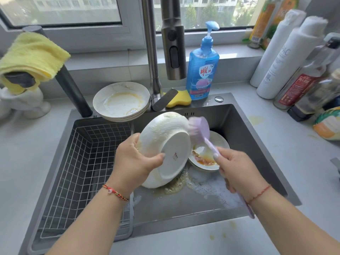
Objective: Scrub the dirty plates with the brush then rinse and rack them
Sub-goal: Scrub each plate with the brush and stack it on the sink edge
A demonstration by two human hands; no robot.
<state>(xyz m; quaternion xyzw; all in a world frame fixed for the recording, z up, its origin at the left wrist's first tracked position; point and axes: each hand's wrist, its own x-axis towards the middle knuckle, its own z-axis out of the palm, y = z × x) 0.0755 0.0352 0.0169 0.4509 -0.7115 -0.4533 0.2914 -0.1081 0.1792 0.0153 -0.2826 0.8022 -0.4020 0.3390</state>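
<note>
Over the sink [253,137], my left hand [136,159] grips a white plate [165,144] by its rim, fingers curled round the edge and thumb lying across the underside. I hold it tilted with its base turned toward me, a small red mark showing on the foot, and yellowish suds cling to its upper rim.

My right hand [237,170] is closed round the handle of a lilac dish brush [199,128]. The brush head presses on the plate's far right edge, beyond both hands (it is blurred, so I cannot make out the bristles). The handle's tail runs back under my right wrist.

Just beyond my right hand, down in the basin, lies a dirty plate [219,142] with orange sauce and scraps of food in it. Below my hands, foam and greasy yellow water pool on the sink floor.

Beyond my left hand, a stack of dirty plates [121,101] sits on the sink's back edge, the top one smeared yellow. Left of that hand, a wire rack basket [82,162] fills the left part of the sink.

Farther off, behind the plate I hold, stands the faucet [173,45], with a yellow sponge [181,100] at its foot and a blue pump bottle of dish soap [202,67] just right of it. A yellow cloth [33,54] hangs far to the left. On the bench [298,144] to my right stand several bottles [287,57].
</note>
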